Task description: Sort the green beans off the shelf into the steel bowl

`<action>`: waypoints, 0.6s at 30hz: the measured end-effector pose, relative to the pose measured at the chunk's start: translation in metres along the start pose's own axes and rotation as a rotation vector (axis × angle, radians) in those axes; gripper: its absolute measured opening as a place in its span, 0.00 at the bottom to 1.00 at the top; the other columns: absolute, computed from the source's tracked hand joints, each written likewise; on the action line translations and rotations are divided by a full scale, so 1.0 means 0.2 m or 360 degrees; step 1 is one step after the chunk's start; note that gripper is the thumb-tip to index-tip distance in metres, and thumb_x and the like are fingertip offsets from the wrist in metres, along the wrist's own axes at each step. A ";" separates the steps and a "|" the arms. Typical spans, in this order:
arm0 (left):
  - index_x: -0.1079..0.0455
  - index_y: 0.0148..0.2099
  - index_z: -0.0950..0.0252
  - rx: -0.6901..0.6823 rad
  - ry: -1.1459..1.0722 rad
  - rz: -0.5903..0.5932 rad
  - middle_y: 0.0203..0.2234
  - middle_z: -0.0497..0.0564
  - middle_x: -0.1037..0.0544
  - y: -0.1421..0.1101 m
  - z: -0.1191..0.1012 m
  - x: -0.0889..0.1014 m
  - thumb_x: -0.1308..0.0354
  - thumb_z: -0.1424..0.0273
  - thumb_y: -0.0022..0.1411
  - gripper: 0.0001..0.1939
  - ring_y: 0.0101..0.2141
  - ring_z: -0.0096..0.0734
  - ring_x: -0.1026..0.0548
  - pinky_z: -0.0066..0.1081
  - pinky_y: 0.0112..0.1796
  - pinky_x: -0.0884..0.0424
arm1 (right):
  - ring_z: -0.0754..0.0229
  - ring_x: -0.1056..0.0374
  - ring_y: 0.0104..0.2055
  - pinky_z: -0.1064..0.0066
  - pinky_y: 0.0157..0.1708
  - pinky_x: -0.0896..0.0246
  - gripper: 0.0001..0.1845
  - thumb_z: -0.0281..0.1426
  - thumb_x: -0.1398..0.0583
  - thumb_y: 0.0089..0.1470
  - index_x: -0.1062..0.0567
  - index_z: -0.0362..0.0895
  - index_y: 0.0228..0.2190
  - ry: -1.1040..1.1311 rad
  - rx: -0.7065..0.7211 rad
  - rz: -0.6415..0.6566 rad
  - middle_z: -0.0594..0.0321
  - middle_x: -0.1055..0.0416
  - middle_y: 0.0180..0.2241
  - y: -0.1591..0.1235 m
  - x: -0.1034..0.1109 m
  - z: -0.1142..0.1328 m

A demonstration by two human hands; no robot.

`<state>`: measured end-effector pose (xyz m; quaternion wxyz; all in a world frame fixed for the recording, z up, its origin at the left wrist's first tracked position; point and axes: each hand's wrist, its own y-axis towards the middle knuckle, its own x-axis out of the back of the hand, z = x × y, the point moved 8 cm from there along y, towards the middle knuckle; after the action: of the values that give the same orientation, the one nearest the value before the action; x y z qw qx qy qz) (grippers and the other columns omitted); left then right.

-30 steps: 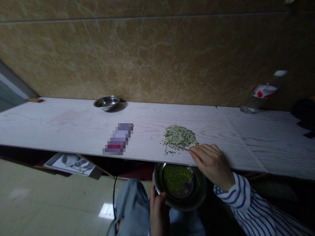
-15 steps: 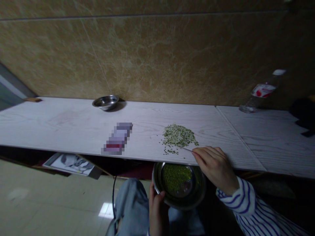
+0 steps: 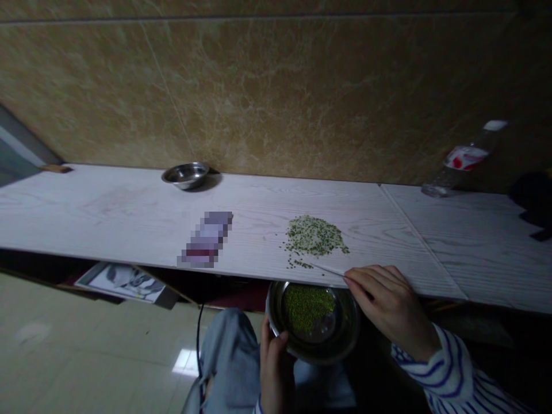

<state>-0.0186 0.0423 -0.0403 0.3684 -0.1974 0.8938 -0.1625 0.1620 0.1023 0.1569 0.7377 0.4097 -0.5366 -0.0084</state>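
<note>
My left hand (image 3: 275,359) grips the near left rim of a steel bowl (image 3: 350,336), tilted just below the table's front edge. Small green beans (image 3: 305,307) that look like mung beans cover part of its bottom. My right hand (image 3: 390,305), closed at the fingertips, holds a thin pale stick-like tool (image 3: 328,269); its exact kind is not clear. The tool's tip points left, close to a few stray beans (image 3: 298,263) at the front of the spread. Behind them lies a loose heap of green beans mixed with pale grains (image 3: 314,234) on the white table (image 3: 254,241).
A smaller steel bowl (image 3: 186,176) stands against the wall. A blurred-out flat object (image 3: 207,237) lies left of the heap. On the right are a clear plastic bottle (image 3: 463,158) and a dark object (image 3: 532,201). Below, an open drawer (image 3: 125,283) juts out.
My right hand has drawn back slightly toward the right and down, taking the tool's tip away from the heap's front edge. My left hand still holds the bowl.
</note>
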 end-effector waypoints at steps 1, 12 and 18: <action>0.32 0.63 0.56 0.0005 0.0003 0.0008 0.56 0.56 0.25 0.00 0.00 0.00 0.36 0.62 0.55 0.33 0.54 0.51 0.28 0.34 0.41 0.26 | 0.59 0.26 0.35 0.64 0.39 0.41 0.06 0.23 0.42 0.64 0.25 0.45 0.37 0.0024 0.0019 0.0002 0.61 0.19 0.33 0.00 0.01 0.01; 0.26 0.55 0.56 0.0015 -0.0062 -0.0137 0.47 0.54 0.22 0.04 0.04 0.05 0.33 0.64 0.47 0.29 0.45 0.48 0.24 0.38 0.42 0.26 | 0.58 0.26 0.31 0.65 0.37 0.35 0.06 0.27 0.43 0.65 0.25 0.43 0.39 0.0128 -0.0055 -0.0154 0.60 0.21 0.30 0.19 -0.07 0.11; 0.27 0.56 0.56 0.0038 -0.0109 -0.0191 0.51 0.56 0.23 0.04 0.06 0.09 0.34 0.65 0.47 0.31 0.49 0.52 0.25 0.39 0.41 0.25 | 0.57 0.25 0.34 0.65 0.40 0.37 0.06 0.26 0.42 0.63 0.24 0.44 0.39 0.0199 0.0004 0.0233 0.61 0.20 0.32 0.63 -0.29 -0.07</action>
<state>-0.0242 0.0396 -0.0621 0.3907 -0.2516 0.8652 -0.1882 0.0948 0.2208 0.1888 0.7678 0.3700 -0.5181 0.0719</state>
